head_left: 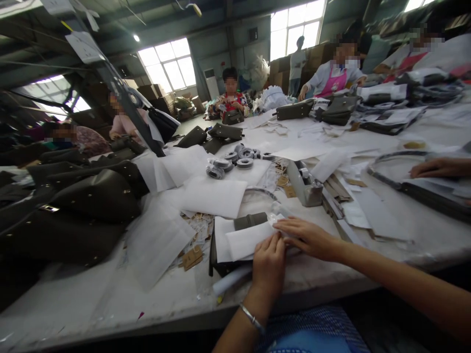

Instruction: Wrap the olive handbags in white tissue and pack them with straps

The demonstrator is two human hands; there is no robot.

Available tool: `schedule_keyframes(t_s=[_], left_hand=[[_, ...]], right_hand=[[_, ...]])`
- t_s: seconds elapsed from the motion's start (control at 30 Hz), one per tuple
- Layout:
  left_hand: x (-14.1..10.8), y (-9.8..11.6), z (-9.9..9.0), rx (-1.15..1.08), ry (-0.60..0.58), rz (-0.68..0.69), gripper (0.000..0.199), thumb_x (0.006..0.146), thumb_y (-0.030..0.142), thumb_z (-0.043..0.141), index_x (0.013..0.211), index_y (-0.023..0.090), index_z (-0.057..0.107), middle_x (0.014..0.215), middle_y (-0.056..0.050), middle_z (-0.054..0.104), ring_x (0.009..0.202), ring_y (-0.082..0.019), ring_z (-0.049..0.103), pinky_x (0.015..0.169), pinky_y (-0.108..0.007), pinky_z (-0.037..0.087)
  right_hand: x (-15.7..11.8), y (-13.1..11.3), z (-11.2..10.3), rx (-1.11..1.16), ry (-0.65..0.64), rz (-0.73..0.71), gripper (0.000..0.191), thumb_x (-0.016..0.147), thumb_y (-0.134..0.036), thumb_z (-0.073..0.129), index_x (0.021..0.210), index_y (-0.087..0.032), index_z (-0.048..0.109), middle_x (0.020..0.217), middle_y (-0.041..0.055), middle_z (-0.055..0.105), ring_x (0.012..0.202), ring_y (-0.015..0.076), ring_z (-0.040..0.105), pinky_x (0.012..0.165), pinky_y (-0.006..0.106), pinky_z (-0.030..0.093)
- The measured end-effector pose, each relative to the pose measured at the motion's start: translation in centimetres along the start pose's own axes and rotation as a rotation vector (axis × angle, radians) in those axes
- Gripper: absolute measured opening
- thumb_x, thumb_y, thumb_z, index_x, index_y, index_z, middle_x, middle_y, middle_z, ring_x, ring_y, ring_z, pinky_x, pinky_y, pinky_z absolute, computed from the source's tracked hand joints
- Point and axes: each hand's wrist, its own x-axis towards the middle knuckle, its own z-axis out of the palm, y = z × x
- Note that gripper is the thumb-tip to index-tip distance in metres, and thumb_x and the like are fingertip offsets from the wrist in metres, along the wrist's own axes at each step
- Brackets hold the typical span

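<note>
A dark olive handbag (212, 257) lies at the table's near edge, with white foam sheets (245, 243) on top of it. An olive piece (250, 221), perhaps a folded strap, shows between the sheets. My left hand (270, 260) has its fingers bent together on the right end of the upper sheet, gripping it. Over the bag's right end my right hand (309, 239) lies with fingers stretched out, close to the left fingertips. Clear plastic wrap (273, 218) touches the right fingertips. A rolled white sheet (231, 280) sits below the bag. The hands hide the bag's right side.
Dark bags (84, 211) are heaped at left. Beyond the bag lie wrapped strap coils (245, 163), brown tags (193, 256), a grey tape dispenser (305, 186) and loose foam sheets (215, 196). A co-worker's hand (437, 167) rests at a bag on the right; other people work behind.
</note>
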Motion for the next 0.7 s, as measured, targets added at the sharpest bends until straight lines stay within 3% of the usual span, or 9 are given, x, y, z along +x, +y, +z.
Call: schedule_keyframes(t_s=[0.13,0.23,0.3,0.43,0.57,0.63,0.7], left_hand=[[-1.2,-1.5,-2.1,0.022,-0.064,0.152,0.033,0.097,0.025,0.054,0.13,0.021,0.056,0.137,-0.002,0.063,0.128,-0.016,0.055,0.109,-0.033,0.046],[-3.0,-3.7,-4.6,0.242,-0.077,0.279,0.05,0.096,0.022,0.053,0.145,0.022,0.042,0.153,-0.006,0.046,0.143,-0.025,0.039,0.117,-0.047,0.038],[-4.0,-5.4,-6.2,0.396,-0.096,0.31,0.059,0.095,0.018,0.051,0.151,0.018,0.033,0.158,-0.008,0.037,0.146,-0.027,0.033,0.117,-0.048,0.038],[-4.9,-8.4,-7.0,0.471,-0.062,0.263,0.059,0.094,0.014,0.052,0.151,0.017,0.034,0.155,-0.005,0.042,0.142,-0.028,0.041,0.114,-0.049,0.043],[-5.3,-10.5,-4.7,0.335,0.093,0.254,0.049,0.094,0.006,0.047,0.142,0.018,0.048,0.138,-0.004,0.062,0.125,-0.022,0.059,0.102,-0.039,0.053],[-5.6,-11.0,-3.6,0.289,0.147,0.239,0.048,0.094,0.004,0.046,0.14,0.018,0.051,0.134,-0.004,0.065,0.123,-0.021,0.061,0.098,-0.037,0.054],[-5.9,-11.2,-3.0,0.249,0.179,0.223,0.05,0.093,0.003,0.046,0.14,0.019,0.051,0.133,-0.004,0.065,0.123,-0.022,0.061,0.098,-0.038,0.053]], right_hand=[[-3.5,0.1,2.4,-0.191,0.015,-0.132,0.083,0.083,-0.024,0.069,0.156,-0.021,0.029,0.153,0.0111,0.044,0.144,0.0297,0.037,0.121,0.052,0.024],[-3.1,1.5,2.8,-0.307,0.075,-0.173,0.076,0.083,-0.009,0.062,0.152,-0.023,0.036,0.151,0.0092,0.048,0.14,0.0261,0.043,0.12,0.051,0.024],[-2.5,2.5,2.4,-0.356,0.102,-0.191,0.071,0.083,-0.005,0.06,0.149,-0.023,0.042,0.147,0.0075,0.053,0.137,0.025,0.048,0.121,0.051,0.024],[-2.8,3.0,1.3,-0.37,0.201,-0.149,0.057,0.087,-0.003,0.052,0.14,-0.023,0.053,0.141,0.0072,0.059,0.131,0.0257,0.055,0.119,0.054,0.026],[-5.1,0.0,2.3,-0.053,0.377,0.099,0.034,0.095,-0.014,0.048,0.122,-0.022,0.066,0.127,0.009,0.068,0.124,0.0261,0.06,0.111,0.049,0.042],[-5.8,-2.3,3.7,0.33,0.393,0.381,0.024,0.095,-0.028,0.053,0.113,-0.022,0.067,0.114,0.0105,0.072,0.108,0.0265,0.068,0.098,0.045,0.053],[-5.7,-4.5,5.2,0.837,0.345,0.697,0.03,0.091,-0.037,0.06,0.115,-0.02,0.063,0.114,0.0128,0.071,0.099,0.0263,0.072,0.088,0.042,0.058]])
